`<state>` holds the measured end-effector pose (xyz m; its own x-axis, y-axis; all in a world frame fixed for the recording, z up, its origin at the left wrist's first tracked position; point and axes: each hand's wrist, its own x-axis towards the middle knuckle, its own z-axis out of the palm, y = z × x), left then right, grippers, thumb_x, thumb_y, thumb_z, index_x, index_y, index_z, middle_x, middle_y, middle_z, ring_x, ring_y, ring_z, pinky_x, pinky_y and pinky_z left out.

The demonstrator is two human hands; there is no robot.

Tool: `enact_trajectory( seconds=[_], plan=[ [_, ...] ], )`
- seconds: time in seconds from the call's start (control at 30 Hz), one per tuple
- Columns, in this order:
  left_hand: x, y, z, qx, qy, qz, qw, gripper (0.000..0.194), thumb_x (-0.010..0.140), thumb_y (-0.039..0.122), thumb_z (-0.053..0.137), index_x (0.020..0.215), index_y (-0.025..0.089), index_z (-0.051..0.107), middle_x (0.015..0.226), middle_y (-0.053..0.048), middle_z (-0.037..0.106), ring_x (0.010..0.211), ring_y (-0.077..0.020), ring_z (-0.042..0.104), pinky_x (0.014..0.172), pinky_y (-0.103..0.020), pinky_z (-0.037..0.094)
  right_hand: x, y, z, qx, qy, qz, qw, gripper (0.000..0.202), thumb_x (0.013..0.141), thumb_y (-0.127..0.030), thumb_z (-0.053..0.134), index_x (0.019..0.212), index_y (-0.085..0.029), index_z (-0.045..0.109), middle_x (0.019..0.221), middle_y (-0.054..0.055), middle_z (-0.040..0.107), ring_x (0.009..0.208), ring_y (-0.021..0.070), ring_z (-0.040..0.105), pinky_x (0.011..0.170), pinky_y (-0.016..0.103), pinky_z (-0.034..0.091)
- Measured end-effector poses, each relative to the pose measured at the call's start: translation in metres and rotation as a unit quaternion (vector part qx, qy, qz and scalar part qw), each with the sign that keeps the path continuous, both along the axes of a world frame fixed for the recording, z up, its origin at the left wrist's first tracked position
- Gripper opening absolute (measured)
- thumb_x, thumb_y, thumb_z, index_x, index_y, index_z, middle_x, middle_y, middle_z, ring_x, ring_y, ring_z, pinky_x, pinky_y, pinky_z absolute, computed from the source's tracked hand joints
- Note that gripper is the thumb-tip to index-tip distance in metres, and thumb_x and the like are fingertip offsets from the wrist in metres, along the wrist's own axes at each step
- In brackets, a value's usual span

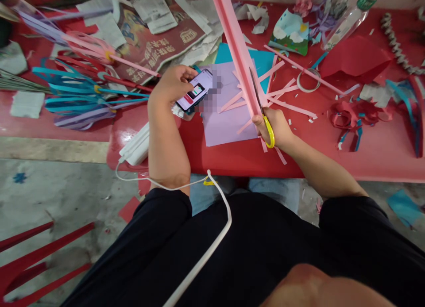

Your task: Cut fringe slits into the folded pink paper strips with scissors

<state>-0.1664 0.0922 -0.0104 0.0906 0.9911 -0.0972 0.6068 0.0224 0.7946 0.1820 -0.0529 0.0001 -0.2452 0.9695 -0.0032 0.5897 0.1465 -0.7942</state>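
My left hand is closed at the left edge of a phone with a lit screen, thumb over the screen and fingers at its upper edge. My right hand grips scissors with yellow handles. It also pinches the lower end of a long folded pink paper, which stands up tall and partly hides the scissor blades. Beneath lie a purple sheet, a teal sheet and several cut pink paper strips.
Teal paper loops on sticks and a newspaper lie at left on the red table. A tape roll, red paper scraps and a plastic bottle are at right. A white cable crosses my front from a white block.
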Motion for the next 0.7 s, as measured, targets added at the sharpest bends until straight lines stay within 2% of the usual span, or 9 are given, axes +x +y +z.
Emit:
enact_trajectory(
  seconds=[0.17, 0.37, 0.57, 0.7],
  plan=[
    [0.0043, -0.0008, 0.005, -0.005, 0.015, 0.006, 1.0, 0.07, 0.079, -0.019, 0.057, 0.14, 0.006, 0.079, 0.133, -0.014, 0.084, 0.096, -0.0161, 0.068, 0.107, -0.035, 0.058, 0.0004, 0.0, 0.0024, -0.003, 0.001, 0.006, 1.0, 0.086, 0.093, -0.112, 0.029, 0.082, -0.029, 0.049, 0.064, 0.004, 0.058, 0.063, 0.0239, 0.066, 0.062, 0.039, 0.05],
    [-0.0005, 0.0027, 0.0023, 0.006, -0.006, 0.003, 1.0, 0.067, 0.082, -0.019, 0.054, 0.141, 0.001, 0.077, 0.136, -0.018, 0.083, 0.117, -0.0197, 0.076, 0.105, -0.033, 0.059, 0.0006, 0.0009, 0.0018, -0.007, -0.01, 0.003, 1.0, 0.083, 0.097, -0.108, 0.032, 0.084, -0.028, 0.051, 0.066, 0.003, 0.057, 0.066, 0.024, 0.067, 0.065, 0.039, 0.05],
    [0.0006, -0.0005, 0.007, 0.005, 0.039, 0.021, 0.999, 0.07, 0.079, -0.019, 0.053, 0.14, 0.005, 0.077, 0.135, -0.014, 0.083, 0.104, -0.0173, 0.072, 0.105, -0.033, 0.061, 0.0019, 0.0027, -0.004, -0.02, -0.032, -0.003, 0.999, 0.083, 0.097, -0.108, 0.033, 0.087, -0.027, 0.05, 0.066, 0.004, 0.059, 0.067, 0.0238, 0.067, 0.065, 0.038, 0.049],
    [0.0031, -0.003, 0.0097, 0.006, 0.058, 0.022, 0.998, 0.063, 0.084, -0.014, 0.053, 0.139, 0.005, 0.076, 0.134, -0.015, 0.083, 0.108, -0.0191, 0.073, 0.105, -0.032, 0.061, 0.0012, 0.0029, -0.0044, -0.011, -0.031, 0.003, 0.999, 0.084, 0.096, -0.109, 0.031, 0.084, -0.028, 0.05, 0.065, 0.004, 0.059, 0.064, 0.0238, 0.066, 0.064, 0.039, 0.05]
  ],
)
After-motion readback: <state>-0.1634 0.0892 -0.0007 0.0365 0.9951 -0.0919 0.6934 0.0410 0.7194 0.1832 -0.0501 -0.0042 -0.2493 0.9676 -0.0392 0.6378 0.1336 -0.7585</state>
